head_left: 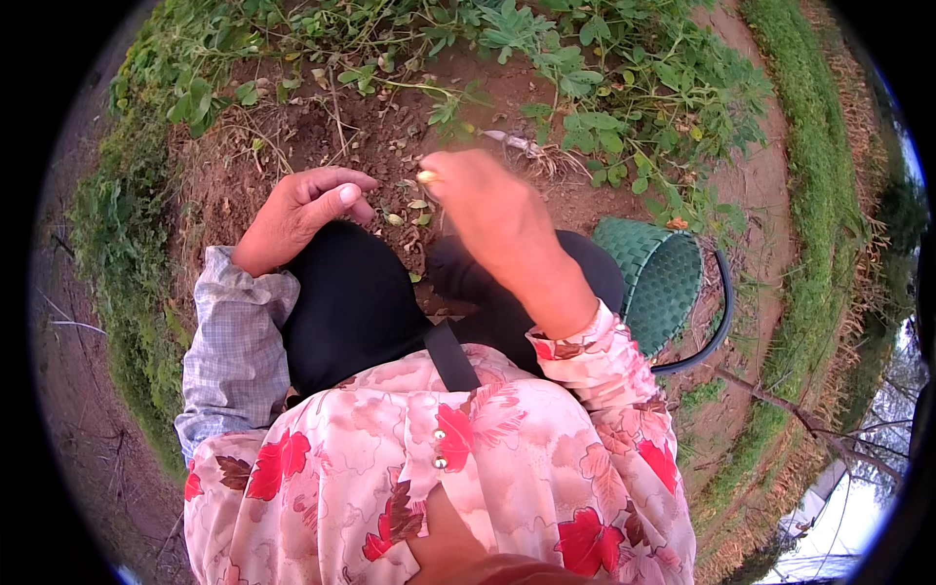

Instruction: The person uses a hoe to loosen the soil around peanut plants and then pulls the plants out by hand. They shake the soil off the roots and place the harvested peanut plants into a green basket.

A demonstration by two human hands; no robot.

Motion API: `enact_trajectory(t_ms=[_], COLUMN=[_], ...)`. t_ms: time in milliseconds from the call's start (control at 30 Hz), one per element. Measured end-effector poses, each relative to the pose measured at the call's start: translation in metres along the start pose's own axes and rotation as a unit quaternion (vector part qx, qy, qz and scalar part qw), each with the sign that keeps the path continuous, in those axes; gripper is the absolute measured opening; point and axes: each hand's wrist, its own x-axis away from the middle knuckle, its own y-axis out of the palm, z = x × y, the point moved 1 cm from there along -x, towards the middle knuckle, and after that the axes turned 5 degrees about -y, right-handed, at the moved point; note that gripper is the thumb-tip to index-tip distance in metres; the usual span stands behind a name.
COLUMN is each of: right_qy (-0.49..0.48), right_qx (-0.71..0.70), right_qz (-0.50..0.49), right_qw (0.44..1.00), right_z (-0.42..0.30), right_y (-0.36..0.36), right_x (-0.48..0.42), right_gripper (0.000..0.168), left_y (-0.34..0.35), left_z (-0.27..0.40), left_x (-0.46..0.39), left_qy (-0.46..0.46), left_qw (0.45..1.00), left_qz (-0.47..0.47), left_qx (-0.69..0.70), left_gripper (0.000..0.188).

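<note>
My right hand [486,201], slightly blurred, pinches a small pale yellow pod [428,177], perhaps a peanut, above the brown soil. To its left, my left hand [311,207] is held over my knee with fingers apart and nothing seen in it. Between and below the hands, a few small pale pods or leaf bits [395,219] lie on the crumbly soil [373,142]. Beside my right knee, a green woven basket [621,252] leans with its mouth towards the right and its dark handle out to the side; no contents can be made out inside.
Leafy green plants [585,88] spread across the ground ahead and to the right. A pale pointed root or stalk [515,141] with dry fibres lies just beyond my right hand. Grass strips [812,146] border both sides, and a bare branch [790,409] stretches across the lower right.
</note>
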Motion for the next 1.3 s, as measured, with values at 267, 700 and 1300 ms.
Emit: enact_trajectory(t_ms=[267, 700, 1300], right_qy=[0.465, 0.358, 0.481], right_qx=[0.121, 0.145, 0.008], right_qz=[0.186, -0.008, 0.105], right_qw=[0.857, 0.922, 0.870], right_z=[0.112, 0.062, 0.071], right_y=[-0.134, -0.087, -0.069], right_x=[0.253, 0.167, 0.166], right_gripper=[0.025, 0.023, 0.024], left_y=[-0.060, 0.015, -0.096], left_z=[-0.262, -0.375, -0.186], left_x=[0.161, 0.211, -0.036], left_qy=[-0.307, -0.334, -0.280], left_qw=[0.829, 0.789, 0.853], left_qz=[0.385, 0.502, 0.300], left_qx=[-0.264, 0.121, -0.324], left_gripper=[0.047, 0.032, 0.042])
